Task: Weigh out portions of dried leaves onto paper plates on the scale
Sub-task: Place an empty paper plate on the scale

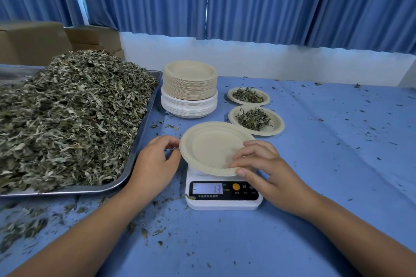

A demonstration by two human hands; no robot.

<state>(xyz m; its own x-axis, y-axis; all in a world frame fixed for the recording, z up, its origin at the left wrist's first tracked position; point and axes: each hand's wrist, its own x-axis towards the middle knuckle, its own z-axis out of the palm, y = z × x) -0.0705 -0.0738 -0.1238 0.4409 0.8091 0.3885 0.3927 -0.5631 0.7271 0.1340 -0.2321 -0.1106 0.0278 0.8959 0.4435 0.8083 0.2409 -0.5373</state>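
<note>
- Our two bare forearms come in from the bottom edge over the table (pixel 315 186), which has a blue cloth on it.
- Small leaf crumbs (pixel 33 227) lie scattered on the cloth, most thickly at the lower left.
- Our left hand (pixel 155 159) is at the left rim of the empty plate (pixel 209 141). Its fingers (pixel 171 140) are curled, and the index tip and thumb hold the rim between them.
- Our right hand (pixel 267 171) is at the plate's near right side. Its fingers (pixel 252 148) lie spread on the upper face and the thumb is at the rim below, so they pinch the plate.
- We see the empty plate over the white scale (pixel 225 203) and a little tilted. It covers the platform, and we cannot tell if it rests fully on it.
- The lit display on the front of the scale reads 13.
- To the left is a metal tray (pixel 144 141) with a high heap of dried leaves (pixel 67 119).
- Behind the scale is a stack of plates (pixel 189 87), beige ones on top of white ones.
- To the right of the stack, a far plate (pixel 266 98) and a near plate (pixel 278 123) lie on the table, and each carries a small portion of leaves.
- The near plate lies just beside the empty plate's far right rim.
- Brown boxes (pixel 33 42) are behind the tray, and blue curtains (pixel 270 2) hang along the back.
</note>
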